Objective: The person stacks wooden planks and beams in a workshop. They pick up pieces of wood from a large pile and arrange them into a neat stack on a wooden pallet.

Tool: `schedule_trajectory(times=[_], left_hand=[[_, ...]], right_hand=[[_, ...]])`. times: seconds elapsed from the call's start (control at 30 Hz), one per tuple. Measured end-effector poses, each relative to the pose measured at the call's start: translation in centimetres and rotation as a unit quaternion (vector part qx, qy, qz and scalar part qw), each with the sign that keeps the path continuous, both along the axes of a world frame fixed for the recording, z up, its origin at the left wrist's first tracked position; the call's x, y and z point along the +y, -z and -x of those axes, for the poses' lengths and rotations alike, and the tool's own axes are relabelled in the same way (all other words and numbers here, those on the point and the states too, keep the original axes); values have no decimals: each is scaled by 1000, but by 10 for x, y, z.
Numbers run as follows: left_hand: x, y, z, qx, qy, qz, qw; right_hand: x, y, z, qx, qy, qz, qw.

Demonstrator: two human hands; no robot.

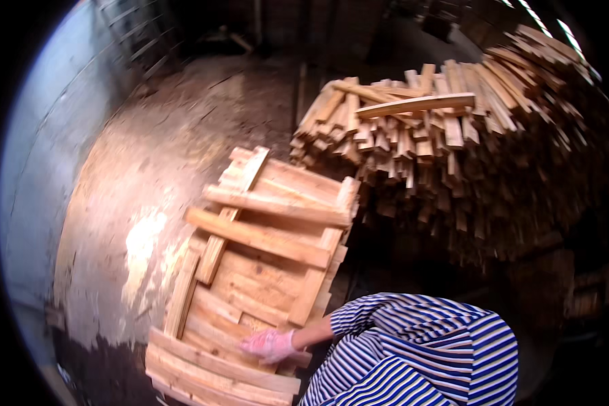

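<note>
My right hand (271,345), in a thin pinkish-white glove, reaches left across a stack of pale wooden planks (257,281). It lies low over short boards inside the stack, near the front row of planks (216,369). Blur smears the fingers, so whether they grip a board cannot be made out. Under the wrist a short board end (298,359) sticks out. Two longer planks, an upper one (277,206) and a lower one (257,237), lie across the far part of the stack. My left hand is out of sight.
A large heap of cut wooden sticks (446,149) rises at the far right, with one loose stick (416,105) across its top. A worn concrete floor (132,189) stretches left of the planks to a bluish wall (54,135). A ladder-like frame (139,34) leans at the back left.
</note>
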State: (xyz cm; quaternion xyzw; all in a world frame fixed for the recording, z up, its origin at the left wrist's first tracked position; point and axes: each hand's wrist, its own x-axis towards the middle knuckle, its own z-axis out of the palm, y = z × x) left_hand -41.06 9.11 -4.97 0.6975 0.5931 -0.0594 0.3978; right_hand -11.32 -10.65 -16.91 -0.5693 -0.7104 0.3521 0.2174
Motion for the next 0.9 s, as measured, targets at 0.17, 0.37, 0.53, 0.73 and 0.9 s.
schedule_trajectory(times=[0.17,0.37,0.53,0.73,0.9], left_hand=[[-23,-13,-64,-118,-114,-60,985],[-71,12,-6,-159,-324,-42,932],[-46,95,55,-327,-339,-11,882],[-44,80,15,-234,-401,33,885],[-24,59,-199,-284,-170,-12,943]], right_hand=[[28,37,79,148,5,261,954],[32,26,106,173,41,271,946],[29,-21,80,112,-42,279,953],[67,-50,-41,-146,132,-23,980],[67,-36,-193,-284,372,128,875]])
